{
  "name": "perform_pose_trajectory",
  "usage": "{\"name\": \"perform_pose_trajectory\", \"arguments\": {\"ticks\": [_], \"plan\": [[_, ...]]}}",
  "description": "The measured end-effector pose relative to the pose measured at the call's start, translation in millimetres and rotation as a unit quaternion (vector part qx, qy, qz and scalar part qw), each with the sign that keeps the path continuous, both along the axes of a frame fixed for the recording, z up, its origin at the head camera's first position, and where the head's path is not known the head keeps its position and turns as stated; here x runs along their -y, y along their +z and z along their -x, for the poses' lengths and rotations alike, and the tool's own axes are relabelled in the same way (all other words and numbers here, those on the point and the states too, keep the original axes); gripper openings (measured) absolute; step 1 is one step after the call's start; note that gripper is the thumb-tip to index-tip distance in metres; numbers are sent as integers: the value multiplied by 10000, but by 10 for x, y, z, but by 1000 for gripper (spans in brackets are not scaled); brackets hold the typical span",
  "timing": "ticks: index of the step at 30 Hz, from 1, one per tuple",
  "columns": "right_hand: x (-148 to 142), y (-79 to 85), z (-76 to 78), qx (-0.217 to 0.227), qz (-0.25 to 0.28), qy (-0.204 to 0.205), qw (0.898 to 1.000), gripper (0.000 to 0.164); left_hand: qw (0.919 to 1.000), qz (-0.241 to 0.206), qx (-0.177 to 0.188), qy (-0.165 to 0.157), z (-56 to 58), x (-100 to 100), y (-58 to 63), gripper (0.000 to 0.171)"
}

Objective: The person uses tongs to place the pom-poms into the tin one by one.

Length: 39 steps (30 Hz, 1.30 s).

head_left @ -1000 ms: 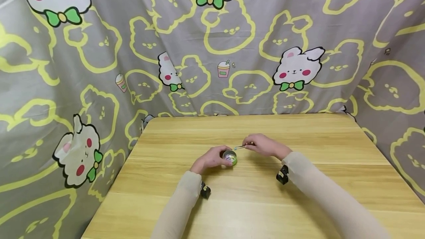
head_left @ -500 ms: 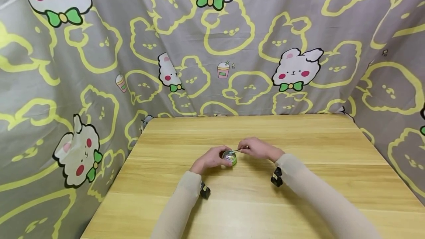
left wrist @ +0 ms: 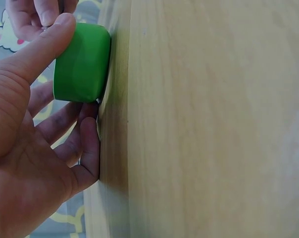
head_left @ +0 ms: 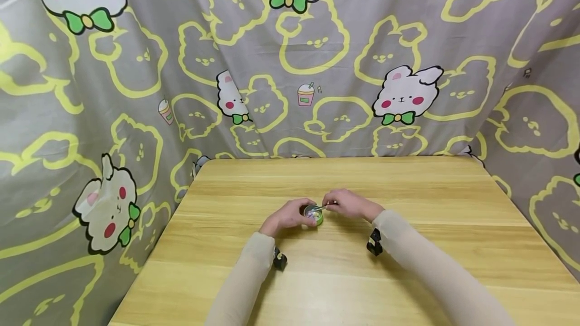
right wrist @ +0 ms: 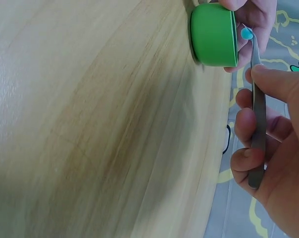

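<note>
A small round green tin (left wrist: 82,64) stands on the wooden table, its open top showing small pale and coloured pieces in the head view. My left hand (head_left: 292,214) grips the tin, thumb on the near side and fingers around the far side. Metal tweezers (right wrist: 258,124) are pinched between the thumb and fingers of my right hand (head_left: 351,204). At their bent tips sits a small blue bead (right wrist: 247,33), just outside the tin's mouth in the right wrist view. In the head view the tips overlap the tin's opening.
The wooden table (head_left: 254,180) extends around both hands. A grey curtain (head_left: 281,130) with yellow outlines and white rabbit faces hangs behind and along the sides. Each wrist carries a small black camera, one being the right camera (head_left: 374,242).
My right hand has moved left and slightly nearer, bringing the tweezers and bead from beside the tin to over its opening. The left hand and tin have stayed in place.
</note>
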State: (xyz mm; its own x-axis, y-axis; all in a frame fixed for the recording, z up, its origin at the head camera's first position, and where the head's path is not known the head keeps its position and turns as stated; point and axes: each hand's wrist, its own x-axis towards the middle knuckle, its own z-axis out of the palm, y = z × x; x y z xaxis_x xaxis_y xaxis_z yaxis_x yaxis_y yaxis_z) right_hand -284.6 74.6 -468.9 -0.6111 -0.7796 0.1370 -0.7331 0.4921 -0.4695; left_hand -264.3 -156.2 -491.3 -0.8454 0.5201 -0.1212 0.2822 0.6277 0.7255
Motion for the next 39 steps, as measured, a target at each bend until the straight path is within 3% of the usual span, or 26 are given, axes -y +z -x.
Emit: {"name": "perform_pose_trajectory", "arguments": {"ticks": [22,39], "plan": [[-45,-4,-30,13,181,-116,9998,9,9999,20,67,91,-5,2,-20,48],[-562,-55,25,-67,224,-656,9976,10,9997,-134,157,164,-47,-9,-17,49]]}}
